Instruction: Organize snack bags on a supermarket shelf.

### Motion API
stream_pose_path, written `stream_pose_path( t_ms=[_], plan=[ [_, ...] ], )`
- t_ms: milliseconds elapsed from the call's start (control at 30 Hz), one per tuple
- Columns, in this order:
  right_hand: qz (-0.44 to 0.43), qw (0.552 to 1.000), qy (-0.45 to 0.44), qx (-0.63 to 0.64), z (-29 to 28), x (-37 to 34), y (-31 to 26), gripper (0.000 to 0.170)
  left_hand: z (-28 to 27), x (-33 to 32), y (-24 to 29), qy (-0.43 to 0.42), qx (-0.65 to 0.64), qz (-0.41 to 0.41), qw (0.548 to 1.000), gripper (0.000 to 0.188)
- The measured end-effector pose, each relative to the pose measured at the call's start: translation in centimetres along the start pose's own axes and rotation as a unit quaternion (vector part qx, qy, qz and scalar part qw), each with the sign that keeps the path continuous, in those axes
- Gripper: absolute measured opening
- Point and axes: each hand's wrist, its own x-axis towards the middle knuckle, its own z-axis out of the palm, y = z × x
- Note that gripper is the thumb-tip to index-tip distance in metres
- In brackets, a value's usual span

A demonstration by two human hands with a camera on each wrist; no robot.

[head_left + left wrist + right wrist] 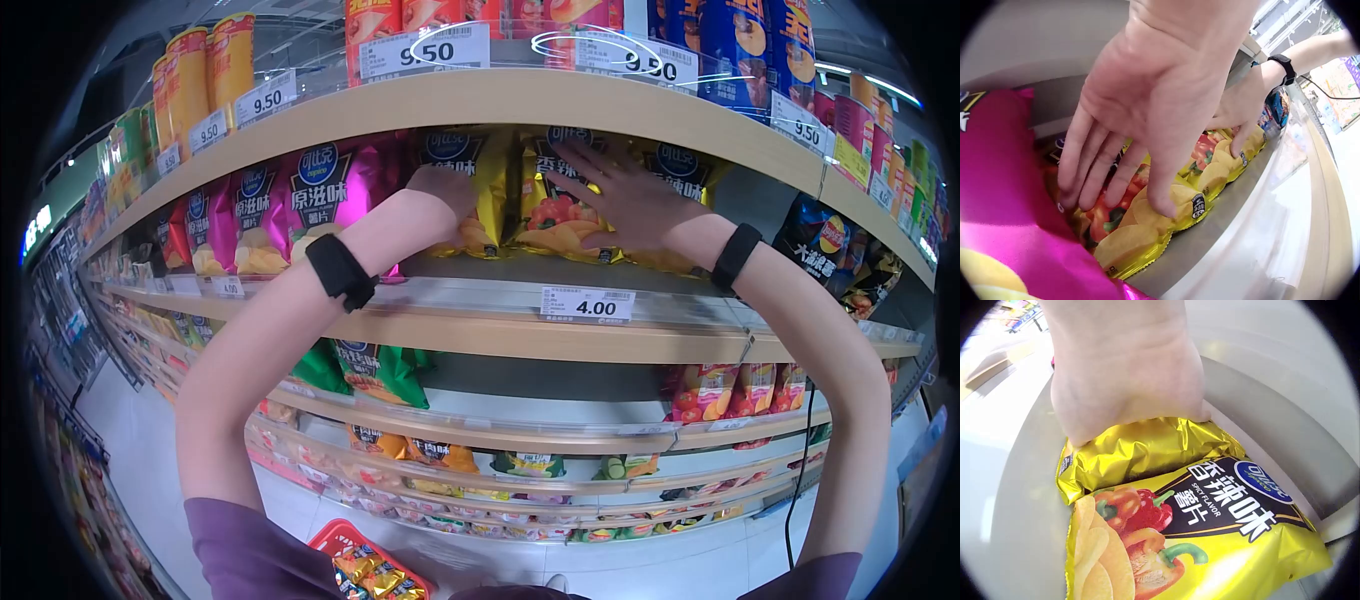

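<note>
Yellow bags of spicy potato chips stand side by side on the shelf under the top board. Against the left yellow bag (488, 215) is my left hand (440, 205), its fingers extended down over the bag's front in the left wrist view. My right hand (640, 205) lies with spread fingers across the middle yellow bag (548, 232) and the right one. Seen from the right wrist, that hand (1129, 381) covers part of a crinkled yellow bag, beside another yellow bag (1235, 550) with peppers printed on it. A magenta chip bag (1010, 200) stands next to my left hand.
A clear lip with a price tag (587, 304) runs along the shelf front. Chip cans (232, 60) line the board above. Green chip bags (380, 372) sit one shelf lower. On the floor stands a red basket (332, 535) holding snack bags. A black cable (800, 480) hangs at right.
</note>
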Motion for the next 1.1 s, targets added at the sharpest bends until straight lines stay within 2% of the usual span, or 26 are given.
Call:
stream_pose_path(
  t_ms=[100,200,400,500,533,633,700,800,900,933,967,1000,1033,1100],
  plan=[
    [0.006,1.000,-0.007,-0.009,-0.5,0.0,-0.3,0.092,1.0,1.6,0.2,0.003,-0.002,0.026,1.000,0.031],
    [0.003,1.000,-0.012,-0.018,-0.8,0.0,-0.4,0.092,0.7,1.7,0.9,0.006,0.048,0.017,0.999,0.027],
    [0.010,1.000,-0.019,-0.004,-2.2,0.0,-0.8,0.087,0.3,1.9,0.2,-0.031,-0.034,0.033,0.998,0.023],
    [0.013,0.994,-0.008,0.106,-4.4,1.5,-1.1,0.081,-2.1,1.0,0.5,-0.158,-0.089,-0.006,0.983,0.030],
    [-0.021,0.994,0.026,0.104,-4.8,2.6,-1.5,0.078,-3.3,0.0,0.8,-0.177,-0.084,-0.006,0.981,0.033],
    [-0.105,0.982,0.132,0.085,-5.2,7.2,-2.8,0.071,-2.9,-0.6,0.5,-0.213,-0.067,0.054,0.973,0.038],
    [-0.143,0.966,0.208,0.058,-5.0,10.8,-3.7,0.069,-3.5,-2.4,0.7,-0.197,-0.094,0.035,0.975,0.040],
    [-0.226,0.960,0.163,0.035,-4.7,15.1,-5.0,0.071,-3.4,-4.1,0.3,-0.192,-0.123,0.046,0.973,0.048],
    [-0.250,0.956,0.145,-0.043,-2.5,17.2,-6.4,0.060,-3.9,-5.5,0.0,-0.214,-0.158,0.026,0.964,0.065],
    [-0.243,0.949,0.201,-0.021,-1.0,17.4,-6.6,0.064,-4.0,-5.8,0.1,-0.235,-0.167,0.003,0.957,0.071],
    [-0.228,0.959,0.165,-0.017,-1.1,17.2,-6.6,0.066,-3.9,-5.9,0.0,-0.258,-0.177,-0.019,0.950,0.077],
    [-0.214,0.968,0.127,-0.010,-1.1,17.0,-6.9,0.068,-2.9,-6.0,-0.3,-0.223,-0.189,-0.002,0.956,0.086],
    [-0.200,0.976,0.090,-0.005,-1.2,16.9,-7.0,0.071,-2.5,-5.7,-0.5,-0.240,-0.185,0.007,0.953,0.087],
    [-0.182,0.979,0.097,-0.005,-1.4,16.7,-7.3,0.075,-3.1,-5.7,-0.6,-0.274,-0.176,0.027,0.945,0.087]
  ],
)
